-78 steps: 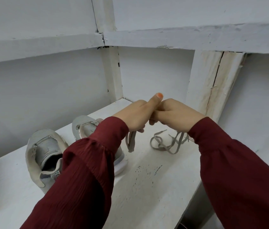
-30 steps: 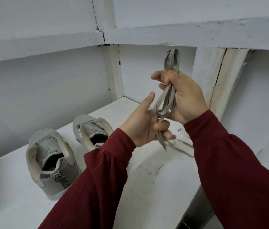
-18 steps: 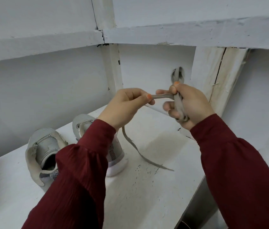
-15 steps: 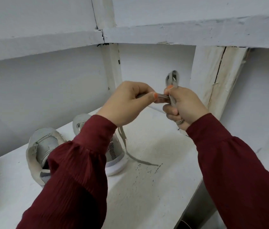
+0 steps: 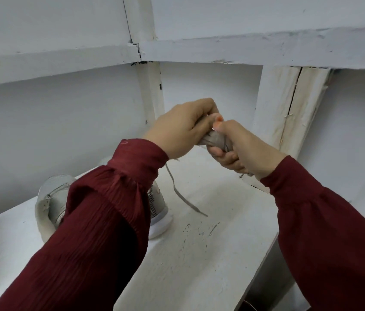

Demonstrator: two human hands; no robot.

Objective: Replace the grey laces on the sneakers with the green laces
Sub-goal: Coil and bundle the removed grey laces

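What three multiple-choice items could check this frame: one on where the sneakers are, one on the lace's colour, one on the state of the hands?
1. Where are the sneakers?
A) on the white shelf
B) on the floor
C) inside a box

2. What colour is the bundled lace?
A) green
B) grey
C) red

3. What are the left hand and right hand doing?
A) both lie open
B) only one grips
C) both grip the lace

Answers:
1 A: they stand on the shelf, partly behind the left arm.
2 B: the bundle and its hanging tail are grey.
3 C: fingers of both curl round the bundle.
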